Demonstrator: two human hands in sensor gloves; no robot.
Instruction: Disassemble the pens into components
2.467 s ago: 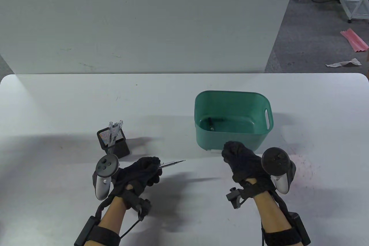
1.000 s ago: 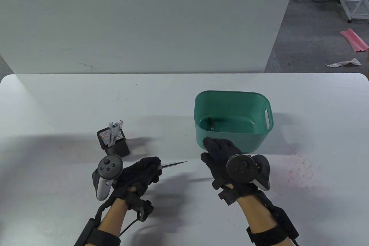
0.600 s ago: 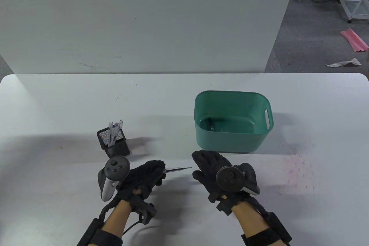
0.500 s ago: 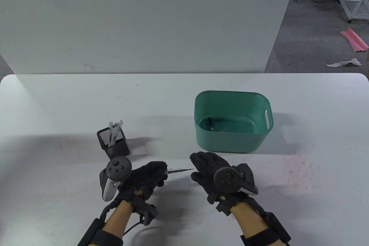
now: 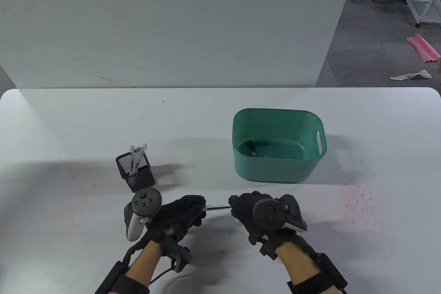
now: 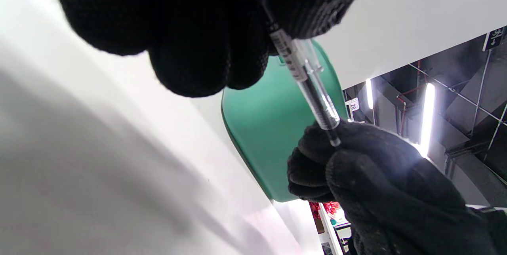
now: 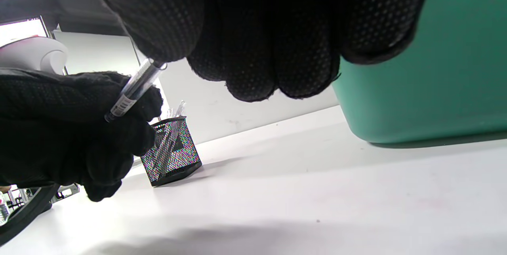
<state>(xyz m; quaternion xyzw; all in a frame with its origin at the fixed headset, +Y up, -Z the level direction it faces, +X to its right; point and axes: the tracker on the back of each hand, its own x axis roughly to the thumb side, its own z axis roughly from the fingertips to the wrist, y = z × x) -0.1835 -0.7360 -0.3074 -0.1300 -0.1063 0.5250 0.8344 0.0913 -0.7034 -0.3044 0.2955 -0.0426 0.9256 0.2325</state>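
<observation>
A clear-barrelled pen [image 5: 217, 208] is held level above the table's front, between my two hands. My left hand [image 5: 182, 213] grips its left end in a closed fist; the pen shows in the left wrist view [image 6: 305, 77] running out from the fingers. My right hand [image 5: 246, 209] pinches the pen's right tip, as seen in the right wrist view [image 7: 134, 86]. A black mesh pen holder [image 5: 136, 169] with several clear pens stands behind my left hand. A green bin [image 5: 277, 170] behind my right hand holds a few pen parts.
The white table [image 5: 69, 128] reaches to a white wall panel at the back. The mesh holder also shows in the right wrist view [image 7: 172, 154], and the green bin's wall fills that view's right side [image 7: 435, 88]. A faint reddish stain lies at the front right.
My right hand came back from the green bin, swung left and took hold of the pen's tip. My left hand shifted slightly right and toward me with the pen.
</observation>
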